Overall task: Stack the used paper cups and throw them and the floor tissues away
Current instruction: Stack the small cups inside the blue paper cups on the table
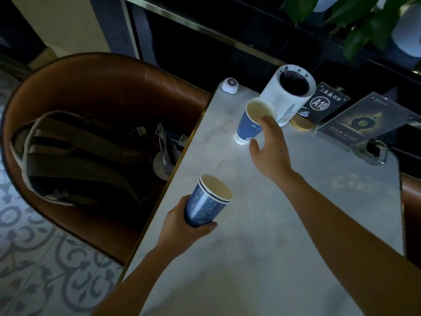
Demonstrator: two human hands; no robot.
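Reaching for the last loose cup

Left hand [182, 221] grips the nested cups [206, 201] near the surface [284, 236] edge; right hand [270, 147], fingers spread, nears the single cup [249, 125] beside the white canister [287, 96]. Clasp mid-wall, avoid tipping.

A table [284, 236] fills the centre and right, with a chair [95, 87] holding a bag [75, 156] to its left. The left hand [182, 226] holds nested cups [205, 201] over the table's near left edge. Farther back, the right hand [268, 147] touches a single cup [252, 122], which stands just before a tall cylinder [287, 96], with a sign [323, 103] to its right.
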